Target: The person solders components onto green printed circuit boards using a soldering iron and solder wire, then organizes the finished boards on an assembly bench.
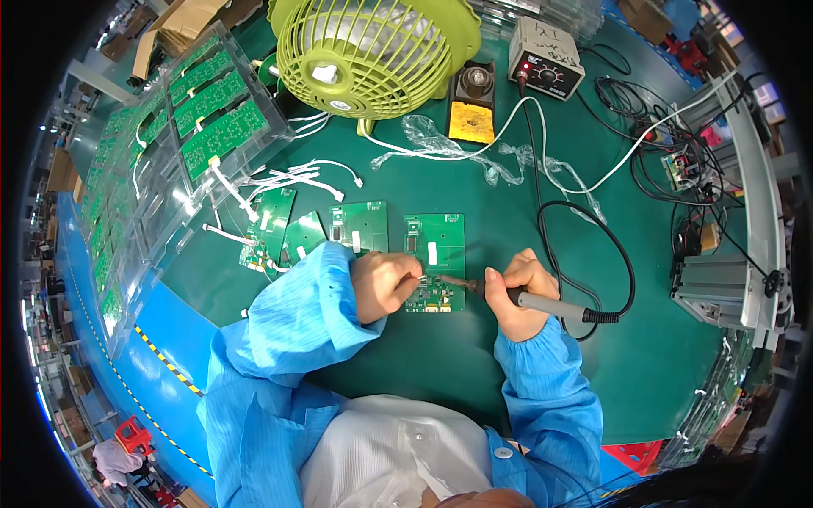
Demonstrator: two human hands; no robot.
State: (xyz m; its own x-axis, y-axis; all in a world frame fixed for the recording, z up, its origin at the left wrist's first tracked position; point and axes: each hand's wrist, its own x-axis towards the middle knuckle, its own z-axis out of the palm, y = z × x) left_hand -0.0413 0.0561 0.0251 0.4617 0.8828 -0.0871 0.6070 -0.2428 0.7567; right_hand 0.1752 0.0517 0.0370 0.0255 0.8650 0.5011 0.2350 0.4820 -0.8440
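A green circuit board (449, 233) lies flat on the green mat in front of me. My right hand (518, 292) is closed around the grey handle of a soldering iron (555, 306), and its tip points left, over the lower half of this board. At the board's left edge, my left hand (385, 284) has thumb and fingers pinched together close to the iron's tip. Whatever the pinch holds is too small to make out. More boards, one of them a green board (360, 222), lie just left of it, partly covered by my left sleeve.
A yellow-green fan (373, 59) stands at the back, beside a soldering stand with a yellow sponge (471, 123) and a white control box (546, 59). White connector wires (296, 179) lie left of centre. Clear trays hold boards (224, 140) at far left; black cables (631, 102) tangle at right.
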